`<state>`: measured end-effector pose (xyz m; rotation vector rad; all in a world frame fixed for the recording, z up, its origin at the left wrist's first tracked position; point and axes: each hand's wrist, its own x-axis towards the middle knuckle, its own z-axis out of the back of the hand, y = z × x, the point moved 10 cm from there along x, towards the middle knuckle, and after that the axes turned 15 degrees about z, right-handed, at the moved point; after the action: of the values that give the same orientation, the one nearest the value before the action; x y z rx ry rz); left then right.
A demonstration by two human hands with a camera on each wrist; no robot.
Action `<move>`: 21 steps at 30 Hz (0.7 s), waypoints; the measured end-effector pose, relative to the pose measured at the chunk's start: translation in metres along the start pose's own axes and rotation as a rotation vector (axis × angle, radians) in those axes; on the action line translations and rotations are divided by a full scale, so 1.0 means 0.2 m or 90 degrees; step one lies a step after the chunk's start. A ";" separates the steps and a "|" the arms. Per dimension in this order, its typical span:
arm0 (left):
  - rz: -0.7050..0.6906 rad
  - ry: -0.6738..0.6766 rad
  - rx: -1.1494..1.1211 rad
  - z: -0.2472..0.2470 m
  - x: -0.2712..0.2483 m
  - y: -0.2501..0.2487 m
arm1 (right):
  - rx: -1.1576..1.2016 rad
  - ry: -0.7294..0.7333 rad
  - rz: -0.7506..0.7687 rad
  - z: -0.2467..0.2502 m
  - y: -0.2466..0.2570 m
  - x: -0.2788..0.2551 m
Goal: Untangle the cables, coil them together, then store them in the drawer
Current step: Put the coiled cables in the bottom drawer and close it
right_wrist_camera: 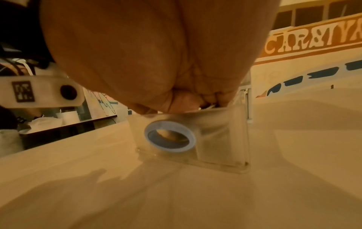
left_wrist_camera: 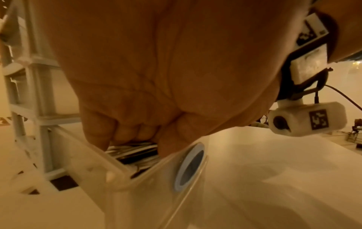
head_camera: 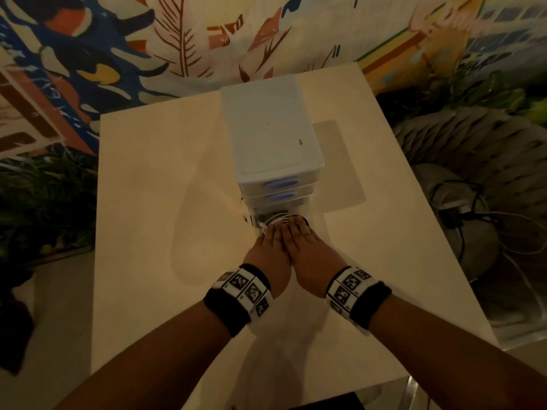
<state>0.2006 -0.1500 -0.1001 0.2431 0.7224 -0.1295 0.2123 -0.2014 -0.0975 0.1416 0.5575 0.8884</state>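
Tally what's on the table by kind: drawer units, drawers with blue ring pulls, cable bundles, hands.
Drawer unit: 1
Drawers with blue ring pulls: 3, bottom drawer open
Cable bundle: 1
Hands: 2, left hand, right hand
Total: 7

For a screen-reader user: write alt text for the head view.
Both hands, left and right, press coiled cables into the open bottom drawer of a small white drawer unit on a pale table. Marker wristbands circle both wrists.

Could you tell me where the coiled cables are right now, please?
The coiled cables lie inside the pulled-out bottom drawer of the drawer unit at table centre, under the fingers of the left hand and right hand.
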 end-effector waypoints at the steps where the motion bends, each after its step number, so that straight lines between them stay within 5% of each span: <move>1: -0.002 0.000 -0.001 0.02 -0.01 0.00 | -0.006 0.008 -0.008 0.00 0.00 0.00; 5: -0.060 0.025 -0.028 0.10 -0.02 0.03 | 0.032 0.026 -0.016 0.05 -0.01 0.01; 7: -0.079 -0.032 -0.077 0.23 -0.10 0.09 | 0.024 0.027 -0.018 0.06 -0.02 0.01; 11: -0.142 -0.570 -0.343 0.80 -0.61 0.34 | 0.049 -0.047 -0.054 0.06 -0.02 0.00; 13: -0.083 -0.708 -0.521 0.94 -0.69 0.59 | 0.051 -0.079 -0.049 0.05 0.01 0.00; 15: 0.021 -0.667 -0.641 1.00 -0.55 0.76 | 0.033 -0.092 -0.048 0.05 0.04 -0.01; 17: 0.121 -0.443 -0.717 0.92 -0.25 0.82 | 0.000 -0.092 -0.056 0.03 0.05 -0.01; 19: 0.124 -0.230 -0.818 0.80 -0.05 0.75 | -0.011 -0.090 -0.064 -0.01 0.05 0.00; 21: 0.086 -0.184 -0.855 0.76 -0.01 0.68 | -0.015 -0.090 -0.065 -0.02 0.04 0.01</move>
<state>0.3244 -0.0591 0.0348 -0.9911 0.3809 0.4471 0.2053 -0.1954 -0.0988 0.1512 0.4189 0.7793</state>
